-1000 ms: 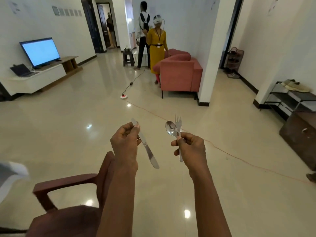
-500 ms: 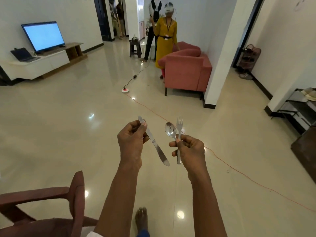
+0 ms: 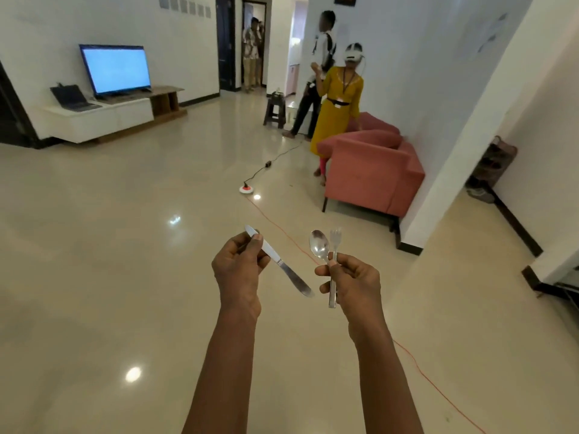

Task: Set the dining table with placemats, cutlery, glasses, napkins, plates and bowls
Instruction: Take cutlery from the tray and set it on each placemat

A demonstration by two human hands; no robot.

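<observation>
Since half a second ago, no longer takes in the brown chair and the bare foot at the bottom edge; looks further into the room, with both arms raised much as before.

Pinches the knife near the butt of its handle, between thumb and curled fingers of the left hand. Lets the blade slant down and to the right, tip just beside the handles in the other fist but apart from them.

Clamps a spoon and a fork together in the right hand, fingers curled round both handles. Keeps bowl and tines upward, handle ends poking out below; tines blurred, so probably a fork.

Carries all three pieces in mid-air above the glossy floor.

Beyond the hands, an orange cord across the tiles. Farther off, a pink sofa against a white pillar, with a person in a yellow dress beside it. At far left, a lit television and a laptop on a low white unit.
</observation>
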